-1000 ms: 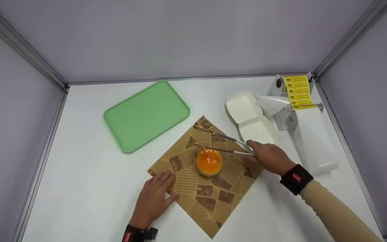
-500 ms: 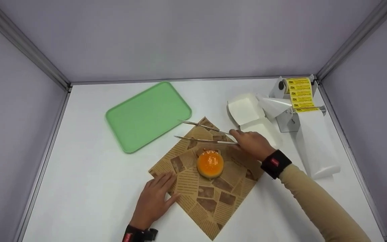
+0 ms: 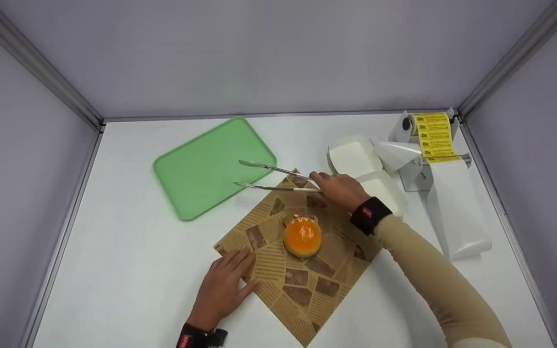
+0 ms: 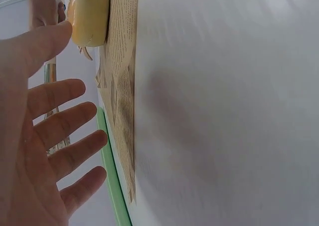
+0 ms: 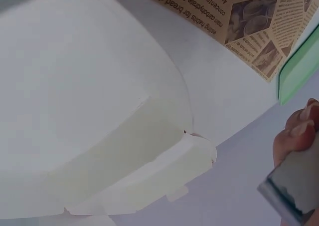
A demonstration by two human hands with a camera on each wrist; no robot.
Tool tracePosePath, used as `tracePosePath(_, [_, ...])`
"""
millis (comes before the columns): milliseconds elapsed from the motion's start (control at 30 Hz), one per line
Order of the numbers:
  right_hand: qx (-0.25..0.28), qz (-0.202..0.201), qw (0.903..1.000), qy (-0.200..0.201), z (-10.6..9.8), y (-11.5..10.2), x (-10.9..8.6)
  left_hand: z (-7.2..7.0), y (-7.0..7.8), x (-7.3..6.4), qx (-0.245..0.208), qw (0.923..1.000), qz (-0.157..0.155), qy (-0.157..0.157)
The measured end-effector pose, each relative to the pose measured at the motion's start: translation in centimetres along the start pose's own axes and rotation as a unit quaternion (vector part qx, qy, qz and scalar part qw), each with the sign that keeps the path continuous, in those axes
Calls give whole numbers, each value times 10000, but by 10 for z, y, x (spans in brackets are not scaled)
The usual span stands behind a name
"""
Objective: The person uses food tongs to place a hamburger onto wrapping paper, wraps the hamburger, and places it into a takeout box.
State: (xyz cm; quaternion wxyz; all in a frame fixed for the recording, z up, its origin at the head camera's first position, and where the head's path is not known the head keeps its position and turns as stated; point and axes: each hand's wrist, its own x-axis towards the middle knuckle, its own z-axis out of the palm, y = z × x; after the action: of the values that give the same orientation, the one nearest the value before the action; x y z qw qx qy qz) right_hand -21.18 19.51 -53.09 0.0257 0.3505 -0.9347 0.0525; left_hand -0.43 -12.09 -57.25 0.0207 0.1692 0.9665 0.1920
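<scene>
A round, glossy orange-topped bun [image 3: 302,237] sits on a sheet of brown newsprint-patterned paper [image 3: 269,263]. My left hand [image 3: 223,288] lies at the paper's left corner, fingers straight and slightly spread, holding nothing; the left wrist view shows its palm beside the bun [image 4: 90,16]. With my right hand [image 3: 340,190] I grip the handle end of metal tongs [image 3: 283,189]. The tongs' two arms are spread, nothing between them, and their tips are over the right part of the green tray [image 3: 201,174]. Only a few right fingertips [image 5: 298,132] show in the right wrist view.
A white clamshell box [image 3: 353,157] lies unfolded behind my right hand, partly covered by that arm. To its right stands a metal label dispenser [image 3: 416,176] with a roll of yellow labels [image 3: 434,135] and a long white backing strip [image 3: 457,208]. Grey walls enclose the white table.
My right hand and the tongs have moved left and away from me, from over the paper behind the bun to over the tray's edge. The left hand and the bun stay put.
</scene>
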Motion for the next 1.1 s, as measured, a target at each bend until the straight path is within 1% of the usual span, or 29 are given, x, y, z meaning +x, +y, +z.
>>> tracePosePath(100, [69,63,9999,-137,3,0,11,-2,0,1,-20,10000,-32,-52])
tracePosePath(200, [163,57,9997,-193,5,-2,20,-1,-1,1,-27,9999,-65,-94])
tracePosePath(367, [273,60,9993,-263,5,-4,33,0,-1,0,-43,9999,-95,-68])
tracePosePath(467, [301,112,9989,-341,5,-5,39,1,-2,0,-36,10000,-76,-29])
tracePosePath(533, [227,107,9990,-362,7,-4,43,1,-2,0,-9,10000,-63,-23])
tracePosePath(733, [-28,46,9992,-403,14,-1,55,2,-3,0,31,9998,-127,-144])
tracePosePath(933, [151,264,9978,-595,21,0,64,2,-4,0,5,9998,-165,-147])
tracePosePath(1100, [234,321,9965,-737,25,-3,73,3,-5,-1,-25,9996,-227,-139])
